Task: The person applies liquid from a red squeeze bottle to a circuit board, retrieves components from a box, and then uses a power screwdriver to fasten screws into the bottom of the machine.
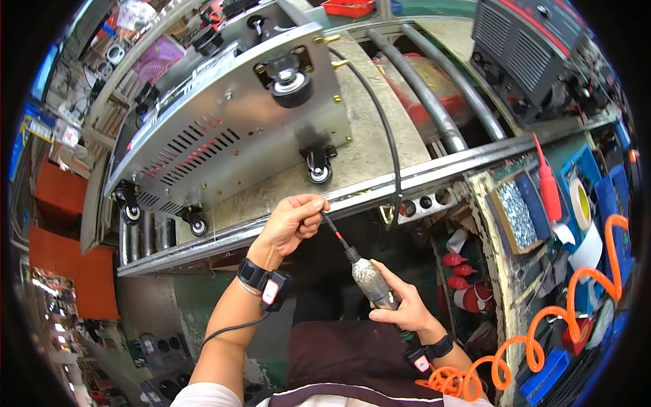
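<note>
Workbench up top, and just below center your driver looks rigid, probably hefty, so grab its fat body, where your right hand is wrapped, left hand pinching the thin bit.

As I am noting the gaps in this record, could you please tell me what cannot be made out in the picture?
In the head view:
Far tip of the bit: hidden by the left hand.
Part of the driver: covered by the right hand.
Top of the grey machine: cut off by the upper edge.
Small parts in the box: too small to tell apart.
</note>
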A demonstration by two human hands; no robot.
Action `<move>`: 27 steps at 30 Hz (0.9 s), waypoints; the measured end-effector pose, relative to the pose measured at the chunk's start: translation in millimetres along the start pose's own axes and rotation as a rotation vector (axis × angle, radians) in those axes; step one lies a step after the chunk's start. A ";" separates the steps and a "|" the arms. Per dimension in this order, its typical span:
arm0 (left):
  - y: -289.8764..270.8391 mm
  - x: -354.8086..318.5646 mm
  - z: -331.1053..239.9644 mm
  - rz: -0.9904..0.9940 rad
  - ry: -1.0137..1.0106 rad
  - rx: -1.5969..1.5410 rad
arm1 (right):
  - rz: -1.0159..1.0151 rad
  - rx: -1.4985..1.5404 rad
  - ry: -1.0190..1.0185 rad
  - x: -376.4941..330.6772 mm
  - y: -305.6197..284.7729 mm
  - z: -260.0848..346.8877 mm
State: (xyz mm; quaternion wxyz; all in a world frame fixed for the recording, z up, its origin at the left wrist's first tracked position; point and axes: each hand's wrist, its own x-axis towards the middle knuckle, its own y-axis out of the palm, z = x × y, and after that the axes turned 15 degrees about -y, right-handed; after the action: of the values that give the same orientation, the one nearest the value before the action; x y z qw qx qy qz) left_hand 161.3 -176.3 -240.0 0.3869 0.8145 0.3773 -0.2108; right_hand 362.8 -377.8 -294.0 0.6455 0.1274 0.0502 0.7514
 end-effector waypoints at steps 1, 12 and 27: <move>3.9 -0.5 1.5 -0.027 0.030 0.084 | -0.039 0.196 0.032 -5.6 1.1 -1.7; 26.7 36.3 3.0 -1.115 0.686 0.674 | -0.180 0.106 -0.153 -35.4 -14.5 8.2; -38.7 -14.3 11.4 -1.000 0.434 0.169 | -0.265 -0.046 -0.088 -35.5 -30.7 -0.5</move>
State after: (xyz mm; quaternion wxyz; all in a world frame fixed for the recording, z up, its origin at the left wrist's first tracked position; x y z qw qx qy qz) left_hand 121.7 -175.7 -256.1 0.0863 0.5888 0.7713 -0.2258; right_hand 396.8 -407.6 -306.4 0.7433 0.1378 0.0210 0.6543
